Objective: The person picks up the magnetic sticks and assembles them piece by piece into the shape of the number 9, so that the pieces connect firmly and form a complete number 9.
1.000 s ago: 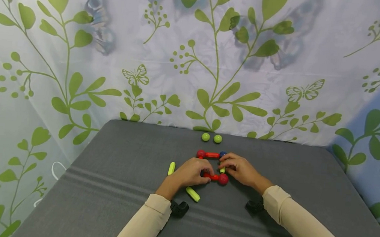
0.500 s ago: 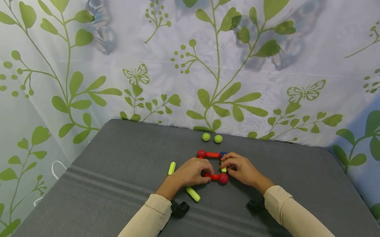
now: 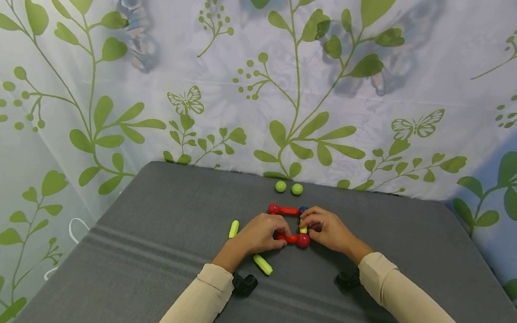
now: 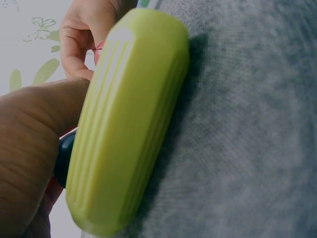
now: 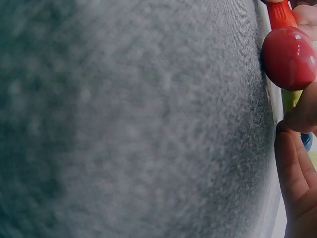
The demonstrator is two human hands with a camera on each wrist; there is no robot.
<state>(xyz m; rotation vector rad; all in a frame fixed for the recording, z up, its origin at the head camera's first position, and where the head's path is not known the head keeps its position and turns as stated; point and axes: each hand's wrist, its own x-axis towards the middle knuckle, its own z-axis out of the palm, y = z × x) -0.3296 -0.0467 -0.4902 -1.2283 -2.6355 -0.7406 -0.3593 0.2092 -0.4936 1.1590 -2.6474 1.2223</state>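
A frame of rods and balls lies on the table between the hands. Its far side is a red rod [image 3: 288,211] from a red ball [image 3: 274,209] to a blue ball [image 3: 303,210]. My left hand [image 3: 259,233] pinches the near red rod [image 3: 289,239], which ends in another red ball [image 3: 303,240]. A dark blue ball [image 4: 64,158] shows beside that hand in the left wrist view. With thumb and fingers, my right hand [image 3: 328,230] pinches the yellow-green rod [image 3: 303,227] on the right side, its near end against the red ball. The left hand covers the near left corner.
Two loose yellow-green rods, one farther [image 3: 233,229] and one nearer [image 3: 263,264], lie by the left wrist. A pair of green balls, left [image 3: 281,186] and right [image 3: 297,189], sits near the far edge of the grey table [image 3: 174,277]. Behind hangs a leaf-patterned curtain [image 3: 225,117].
The near red rod and its red ball have shifted slightly away from me, up against the yellow-green rod. Both hands keep their hold and have barely moved.
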